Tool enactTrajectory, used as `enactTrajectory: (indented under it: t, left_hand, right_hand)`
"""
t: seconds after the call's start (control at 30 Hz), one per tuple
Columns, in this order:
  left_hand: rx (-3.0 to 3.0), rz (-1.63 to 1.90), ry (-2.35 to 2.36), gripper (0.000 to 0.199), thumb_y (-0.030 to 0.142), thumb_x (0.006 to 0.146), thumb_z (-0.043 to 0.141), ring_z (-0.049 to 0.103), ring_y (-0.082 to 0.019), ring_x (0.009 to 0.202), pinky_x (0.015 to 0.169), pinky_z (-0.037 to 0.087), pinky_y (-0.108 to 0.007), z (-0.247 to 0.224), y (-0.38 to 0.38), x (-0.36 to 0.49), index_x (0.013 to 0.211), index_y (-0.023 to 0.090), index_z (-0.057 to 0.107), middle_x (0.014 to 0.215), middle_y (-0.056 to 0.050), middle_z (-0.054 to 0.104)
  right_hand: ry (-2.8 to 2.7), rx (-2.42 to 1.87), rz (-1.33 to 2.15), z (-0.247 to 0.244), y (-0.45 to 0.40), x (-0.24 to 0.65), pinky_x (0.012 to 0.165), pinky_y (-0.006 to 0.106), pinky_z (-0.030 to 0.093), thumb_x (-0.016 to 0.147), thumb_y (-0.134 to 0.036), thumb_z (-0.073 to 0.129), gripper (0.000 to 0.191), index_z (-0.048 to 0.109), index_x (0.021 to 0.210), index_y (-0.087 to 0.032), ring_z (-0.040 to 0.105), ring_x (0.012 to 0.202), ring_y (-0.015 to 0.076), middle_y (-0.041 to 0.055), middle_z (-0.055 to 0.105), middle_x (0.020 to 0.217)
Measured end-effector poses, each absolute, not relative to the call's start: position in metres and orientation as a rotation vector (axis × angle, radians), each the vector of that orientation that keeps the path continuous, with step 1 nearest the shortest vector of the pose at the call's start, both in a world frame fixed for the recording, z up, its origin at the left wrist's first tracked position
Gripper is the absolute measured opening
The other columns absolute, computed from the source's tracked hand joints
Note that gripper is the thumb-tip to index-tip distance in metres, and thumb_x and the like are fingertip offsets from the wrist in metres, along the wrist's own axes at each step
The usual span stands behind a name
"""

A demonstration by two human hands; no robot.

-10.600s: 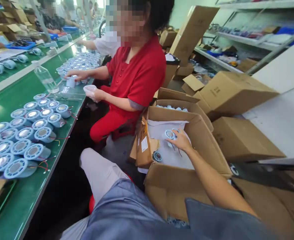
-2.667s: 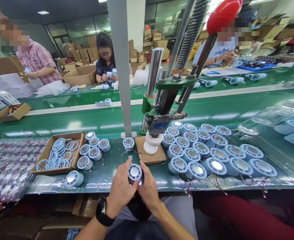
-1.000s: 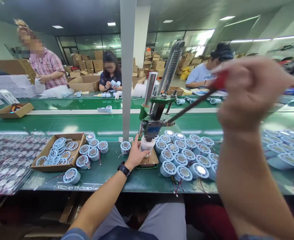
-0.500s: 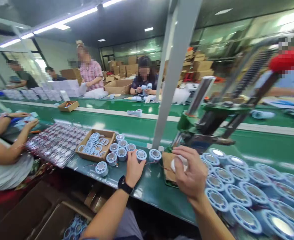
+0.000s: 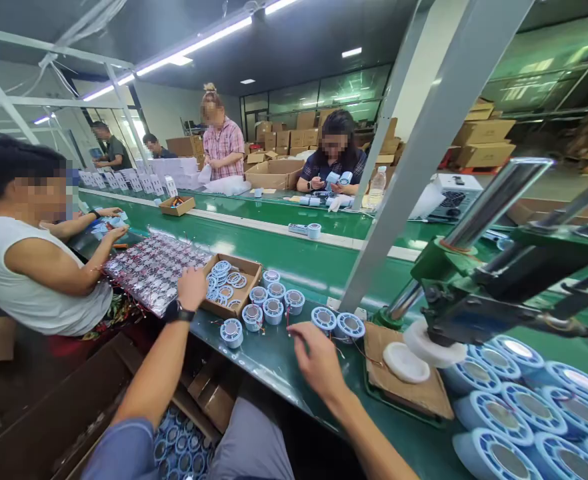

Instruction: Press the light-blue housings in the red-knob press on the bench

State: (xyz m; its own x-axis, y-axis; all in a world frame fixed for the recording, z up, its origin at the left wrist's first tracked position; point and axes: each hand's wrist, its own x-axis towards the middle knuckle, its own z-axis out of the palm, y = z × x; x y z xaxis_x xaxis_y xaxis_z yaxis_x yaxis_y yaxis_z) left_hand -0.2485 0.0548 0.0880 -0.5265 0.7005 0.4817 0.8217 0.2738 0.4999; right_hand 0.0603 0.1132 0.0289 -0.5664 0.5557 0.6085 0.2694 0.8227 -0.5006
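My left hand (image 5: pixel 193 288), with a dark watch on the wrist, is between the sheet of silvery round parts with red wires (image 5: pixel 157 263) and a cardboard box (image 5: pixel 230 260) of light-blue rings (image 5: pixel 219 280). Its fingertips are hidden, so I cannot see what they touch. Over the bench, my right hand (image 5: pixel 317 357) has loosely bent fingers, thumb and forefinger apart, and nothing visible in it. Close to it are two blue round speaker-like units (image 5: pixel 323 319) with thin wires. More such units (image 5: pixel 273 311) form a cluster between the hands.
On the right stands a green lever press (image 5: pixel 499 287) with a white round head above a white disc (image 5: pixel 406 362) on cardboard. Many blue units (image 5: pixel 529 407) crowd beside it. A metal post (image 5: pixel 399 213) rises from the bench. A co-worker (image 5: pixel 39 247) sits at left.
My left hand has left a blue unit and moved left to the ring box. My right hand has come off the white disc and moved left. The view has turned right.
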Motion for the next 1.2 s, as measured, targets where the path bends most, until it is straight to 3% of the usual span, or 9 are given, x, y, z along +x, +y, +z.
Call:
enactTrajectory:
  t: [0.13,0.27,0.37,0.5,0.7,0.83,0.97,1.1,1.2]
  left_hand:
    - [-1.310,-0.803,-2.581,0.032,0.035,0.094,0.061,0.063,-0.021,0.102,0.088,0.055,-0.043,0.089,0.059,-0.292,0.117,0.013,0.060,0.117,-0.009,0.062]
    - [-1.273,-0.645,-2.638,0.032,0.035,0.094,0.061,0.064,-0.020,0.100,0.086,0.056,-0.041,0.087,0.061,-0.297,0.118,0.014,0.059,0.116,-0.009,0.063]
    - [-1.282,-0.631,-2.582,0.022,0.026,0.095,0.059,0.065,-0.022,0.098,0.088,0.054,-0.044,0.098,0.060,-0.297,0.111,0.012,0.063,0.108,-0.009,0.066]
    - [-1.424,-0.775,-2.356,0.022,0.015,0.092,0.051,0.064,-0.026,0.103,0.097,0.049,-0.042,0.104,0.050,-0.266,0.105,0.013,0.068,0.108,-0.012,0.070]
    - [-2.350,-1.035,-1.623,0.034,0.008,0.091,0.046,0.064,-0.018,0.095,0.085,0.054,-0.030,0.034,0.032,-0.117,0.111,0.022,0.069,0.101,-0.007,0.069]
    - [-2.578,-0.926,-1.734,0.042,0.004,0.080,0.055,0.059,-0.024,0.105,0.090,0.054,-0.041,-0.005,0.043,-0.052,0.116,0.022,0.068,0.118,-0.011,0.064]
    - [-2.785,-0.793,-1.894,0.073,0.016,0.072,0.067,0.041,-0.033,0.134,0.110,0.040,-0.056,-0.006,0.058,-0.054,0.143,0.025,0.048,0.146,-0.012,0.047]
    - [-2.906,-0.692,-1.899,0.070,0.019,0.079,0.064,0.041,-0.030,0.134,0.112,0.037,-0.054,-0.003,0.061,-0.061,0.146,0.025,0.043,0.144,-0.011,0.051]
    - [-2.751,-0.741,-1.983,0.071,0.023,0.081,0.067,0.046,-0.030,0.128,0.109,0.039,-0.053,-0.009,0.057,-0.055,0.147,0.023,0.041,0.138,-0.012,0.055]
  right_hand:
    - [-2.374,-0.578,0.461,0.016,0.079,0.002,0.080,0.026,0.056,0.084,-0.009,0.055,0.042,0.063,0.123,-0.024,0.066,0.091,0.0167,0.0078,0.064,0.114]
    - [-2.454,-0.667,0.405,0.009,0.059,-0.048,0.087,0.045,0.055,0.081,-0.016,0.067,0.059,0.054,0.138,-0.025,0.060,0.111,0.0312,0.0180,0.052,0.133]
    - [-2.490,-0.708,0.400,0.003,0.054,-0.054,0.087,0.049,0.055,0.084,-0.023,0.068,0.052,0.057,0.134,-0.023,0.059,0.111,0.0328,0.0182,0.051,0.134]
    - [-2.529,-0.685,0.405,-0.008,0.056,-0.007,0.090,0.043,0.056,0.085,-0.026,0.067,0.046,0.058,0.130,-0.029,0.059,0.109,0.0263,0.0097,0.053,0.135]
    - [-2.331,-0.832,0.346,-0.032,0.059,0.125,0.100,0.040,0.053,0.087,-0.012,0.050,0.049,0.056,0.134,-0.027,0.053,0.125,0.0245,0.0123,0.046,0.141]
    - [-2.178,-0.965,0.440,-0.034,0.060,0.186,0.102,0.036,0.051,0.085,-0.006,0.037,0.049,0.060,0.125,-0.023,0.051,0.129,0.0202,0.0105,0.041,0.145]
    - [-2.115,-0.931,0.664,-0.028,0.058,0.208,0.105,0.038,0.048,0.086,-0.009,0.039,0.039,0.058,0.117,-0.021,0.046,0.135,0.0196,0.0097,0.038,0.149]
    - [-2.032,-0.975,0.698,-0.026,0.059,0.207,0.103,0.042,0.048,0.090,-0.028,0.057,0.014,0.060,0.101,-0.020,0.049,0.129,0.0234,0.0114,0.046,0.141]
    - [-2.002,-0.985,0.661,-0.028,0.062,0.204,0.100,0.039,0.049,0.090,-0.026,0.059,0.008,0.059,0.094,-0.019,0.052,0.124,0.0220,0.0104,0.050,0.137]
